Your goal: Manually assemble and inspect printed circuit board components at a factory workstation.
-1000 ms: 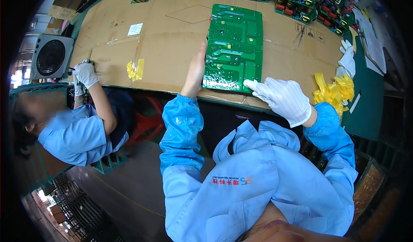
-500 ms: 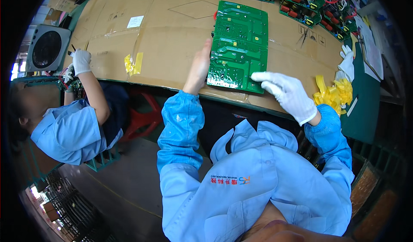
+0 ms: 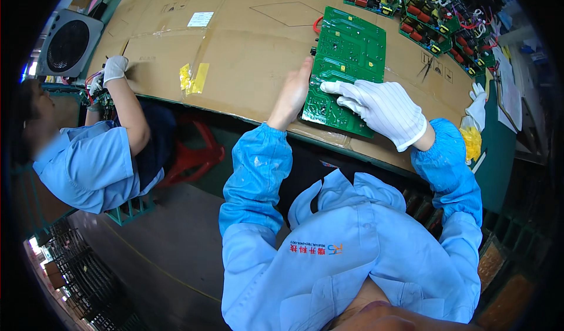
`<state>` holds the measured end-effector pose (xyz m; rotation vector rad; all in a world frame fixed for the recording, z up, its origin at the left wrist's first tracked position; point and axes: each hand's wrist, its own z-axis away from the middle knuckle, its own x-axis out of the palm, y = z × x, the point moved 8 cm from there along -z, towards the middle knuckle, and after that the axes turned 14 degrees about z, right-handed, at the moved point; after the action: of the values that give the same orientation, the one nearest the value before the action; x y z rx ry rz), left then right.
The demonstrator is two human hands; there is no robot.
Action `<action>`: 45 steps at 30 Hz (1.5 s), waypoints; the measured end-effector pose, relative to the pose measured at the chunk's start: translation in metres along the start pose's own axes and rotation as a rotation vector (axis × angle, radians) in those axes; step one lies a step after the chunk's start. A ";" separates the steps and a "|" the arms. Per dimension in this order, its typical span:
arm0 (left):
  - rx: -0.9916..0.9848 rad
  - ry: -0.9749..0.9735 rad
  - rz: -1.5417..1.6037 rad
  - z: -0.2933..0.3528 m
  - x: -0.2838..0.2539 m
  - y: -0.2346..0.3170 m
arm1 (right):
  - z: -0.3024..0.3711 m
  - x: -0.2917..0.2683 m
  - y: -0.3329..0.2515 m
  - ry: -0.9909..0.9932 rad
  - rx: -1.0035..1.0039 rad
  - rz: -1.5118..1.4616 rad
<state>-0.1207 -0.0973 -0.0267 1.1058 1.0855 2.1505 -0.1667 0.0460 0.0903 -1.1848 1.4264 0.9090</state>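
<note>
A green circuit board (image 3: 352, 43) stands tilted over the cardboard, its solder side toward me. My bare left hand (image 3: 292, 91) grips it by the left edge, the fingers hidden behind it. A white striped glove covers my right hand (image 3: 385, 110). Its index finger is stretched out with the tip on the lower left part of the board's face; the other fingers lie loosely bent over the board, holding nothing. A bit of red wire (image 3: 318, 24) and a dark component show past the board's left edge.
Cardboard (image 3: 247, 54) covers the table. Boards with red and black components (image 3: 420, 22) crowd the far right. Tweezers (image 3: 425, 67), a white glove (image 3: 477, 104) and yellow strips (image 3: 471, 143) lie right. At left sit a co-worker (image 3: 100, 160) and a fan-like grey box (image 3: 69, 43).
My right hand has moved left and up across the board, from its lower right edge to the lower left of its face. My left hand keeps its hold. The whole view has shifted slightly.
</note>
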 end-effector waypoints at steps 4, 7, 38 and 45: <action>0.001 -0.002 -0.037 0.000 0.000 0.002 | -0.002 0.003 -0.002 -0.049 0.006 0.034; 0.011 0.002 -0.049 0.001 0.001 0.003 | 0.000 0.001 -0.006 0.004 0.008 0.056; 0.038 -0.081 -0.022 -0.003 0.001 0.001 | -0.009 0.009 0.047 0.034 0.083 0.001; 0.050 -0.079 -0.073 -0.003 -0.002 0.001 | -0.011 -0.003 0.067 0.152 0.222 -0.405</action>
<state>-0.1223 -0.1007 -0.0281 1.1458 1.1313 2.0161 -0.2342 0.0514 0.0916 -1.3289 1.2997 0.3779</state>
